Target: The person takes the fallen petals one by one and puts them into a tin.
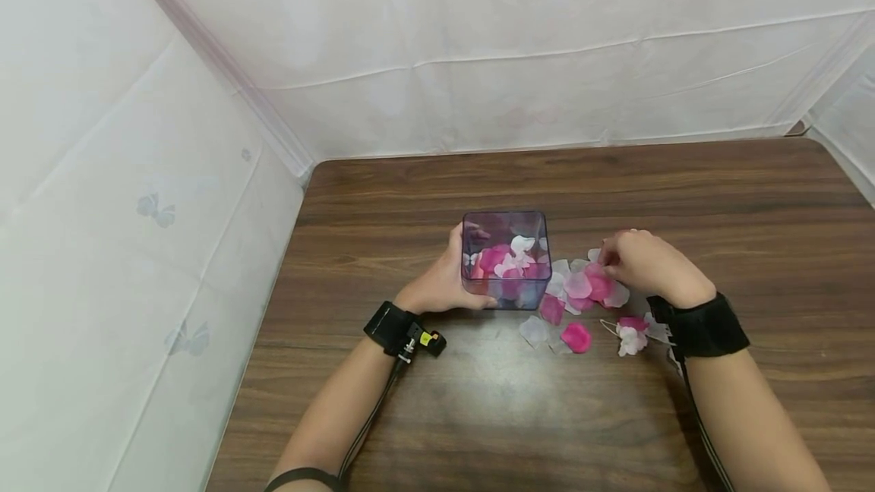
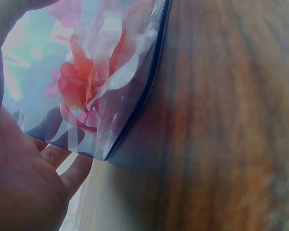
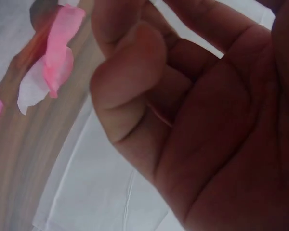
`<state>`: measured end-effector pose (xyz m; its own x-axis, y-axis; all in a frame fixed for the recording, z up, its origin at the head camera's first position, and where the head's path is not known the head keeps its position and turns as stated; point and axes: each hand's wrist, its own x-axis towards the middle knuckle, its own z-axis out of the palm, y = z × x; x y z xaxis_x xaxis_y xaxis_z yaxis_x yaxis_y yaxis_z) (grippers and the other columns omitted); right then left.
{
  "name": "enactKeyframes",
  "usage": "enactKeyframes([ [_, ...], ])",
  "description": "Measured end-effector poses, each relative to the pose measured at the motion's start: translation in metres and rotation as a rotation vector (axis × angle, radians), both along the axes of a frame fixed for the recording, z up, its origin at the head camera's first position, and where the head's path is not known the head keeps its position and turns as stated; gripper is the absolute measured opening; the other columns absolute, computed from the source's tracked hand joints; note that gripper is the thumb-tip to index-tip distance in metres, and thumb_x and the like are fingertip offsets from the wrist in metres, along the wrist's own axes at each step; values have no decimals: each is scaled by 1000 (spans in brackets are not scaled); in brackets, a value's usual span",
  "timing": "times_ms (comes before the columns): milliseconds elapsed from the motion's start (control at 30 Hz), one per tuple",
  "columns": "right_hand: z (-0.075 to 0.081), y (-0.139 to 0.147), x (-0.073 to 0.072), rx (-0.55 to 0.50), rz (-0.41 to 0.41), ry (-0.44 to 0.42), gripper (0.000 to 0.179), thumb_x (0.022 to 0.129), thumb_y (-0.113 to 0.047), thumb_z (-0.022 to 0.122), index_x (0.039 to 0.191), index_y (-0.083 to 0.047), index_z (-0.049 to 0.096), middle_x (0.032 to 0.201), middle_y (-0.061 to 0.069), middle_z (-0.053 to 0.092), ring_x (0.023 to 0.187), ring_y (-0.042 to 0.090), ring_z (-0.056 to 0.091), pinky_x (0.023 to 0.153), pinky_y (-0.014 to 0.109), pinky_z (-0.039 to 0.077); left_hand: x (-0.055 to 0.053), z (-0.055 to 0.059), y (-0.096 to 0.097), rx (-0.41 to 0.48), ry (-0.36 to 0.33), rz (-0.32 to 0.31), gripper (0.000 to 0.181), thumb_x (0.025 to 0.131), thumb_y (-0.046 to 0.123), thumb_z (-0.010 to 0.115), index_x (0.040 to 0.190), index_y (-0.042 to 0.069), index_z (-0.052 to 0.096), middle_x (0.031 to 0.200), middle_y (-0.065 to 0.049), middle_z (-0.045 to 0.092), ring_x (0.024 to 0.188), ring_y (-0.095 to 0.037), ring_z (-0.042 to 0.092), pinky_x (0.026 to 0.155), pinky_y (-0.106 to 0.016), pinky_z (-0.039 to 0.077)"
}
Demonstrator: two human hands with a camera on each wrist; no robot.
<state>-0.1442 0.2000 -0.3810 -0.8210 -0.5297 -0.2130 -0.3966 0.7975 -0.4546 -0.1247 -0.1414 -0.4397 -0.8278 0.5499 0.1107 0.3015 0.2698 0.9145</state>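
Observation:
My left hand grips a see-through purple box by its left side, thumb along the near wall. Pink and white artificial petals lie inside it and show through the wall in the left wrist view. Right of the box, loose pink and white petals are spread on the table. My right hand is over their right end, thumb and fingers bent together, fingertips right at a bright pink petal. I cannot tell whether a petal is between those fingertips.
The wood-grain table backs onto a white sheet; another hangs on the left. Near my right wrist lies a white flower-like piece with a thin pale loop. A single pink petal lies nearer me. Cables run along both forearms.

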Motion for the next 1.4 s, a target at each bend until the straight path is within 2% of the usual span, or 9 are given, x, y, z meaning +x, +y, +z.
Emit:
enactKeyframes([
  [167, 7, 1, 3, -9, -50, 21, 6, 94, -7, 67, 93, -4, 72, 77, 1, 62, 64, 16, 50, 58, 33, 44, -2, 0, 1, -7, 22, -2, 118, 67, 18, 94, 150, 12, 11, 144, -6, 36, 129, -19, 47, 110, -37, 40],
  [367, 15, 0, 6, -21, -99, 129, 10, 95, -10, 68, 100, -2, 72, 84, 6, 68, 71, 19, 58, 63, 37, 49, -2, 0, 1, -11, 6, -5, 120, 67, 19, 95, 151, 13, 9, 145, -5, 36, 129, -19, 47, 110, -36, 40],
  [667, 22, -3, 11, -186, -121, 234, 12, 95, -12, 69, 102, -3, 72, 80, 2, 68, 68, 14, 58, 59, 32, 47, -2, 0, 0, 18, -3, -10, 117, 67, 16, 94, 150, 12, 11, 144, -7, 36, 128, -22, 49, 109, -38, 41],
  [800, 25, -4, 14, -214, -153, 288, 11, 94, -12, 70, 101, -3, 71, 79, 1, 69, 68, 13, 60, 60, 32, 49, -2, 0, 0, -8, 8, -2, 117, 67, 18, 94, 150, 13, 11, 144, -4, 36, 128, -19, 48, 109, -36, 41],
  [967, 29, -8, 17, -283, -148, 348, 9, 93, -12, 72, 102, -9, 73, 80, -2, 68, 68, 13, 56, 58, 28, 46, -3, 1, -1, -26, -4, 4, 117, 68, 18, 94, 150, 15, 10, 144, -2, 36, 127, -17, 49, 109, -34, 41],
  [1067, 28, -8, 15, -261, -118, 380, 10, 92, -11, 74, 101, -8, 74, 82, 0, 67, 67, 14, 55, 58, 30, 45, -3, 1, -1, -24, 6, 9, 117, 68, 18, 94, 149, 15, 11, 144, -2, 36, 128, -16, 47, 110, -34, 40],
  [1167, 24, -7, 13, -225, -83, 345, 11, 92, -11, 74, 101, -5, 74, 84, 3, 68, 69, 15, 55, 58, 32, 45, -3, 0, -1, -29, 14, 9, 117, 67, 18, 94, 149, 14, 11, 144, -2, 35, 129, -16, 46, 110, -35, 40],
  [1300, 24, -7, 14, -196, -103, 354, 9, 91, -9, 74, 101, -7, 75, 85, 3, 68, 70, 14, 56, 60, 33, 45, -2, 0, 0, -32, 7, 8, 117, 67, 20, 94, 149, 14, 11, 144, -3, 36, 128, -16, 48, 109, -34, 40],
  [1400, 26, -8, 16, -182, -122, 408, 10, 90, -7, 75, 99, -9, 76, 85, 2, 68, 68, 14, 54, 60, 33, 45, -3, 0, 1, -28, 5, 7, 118, 67, 19, 94, 150, 15, 10, 143, -3, 37, 127, -16, 49, 109, -33, 41],
])
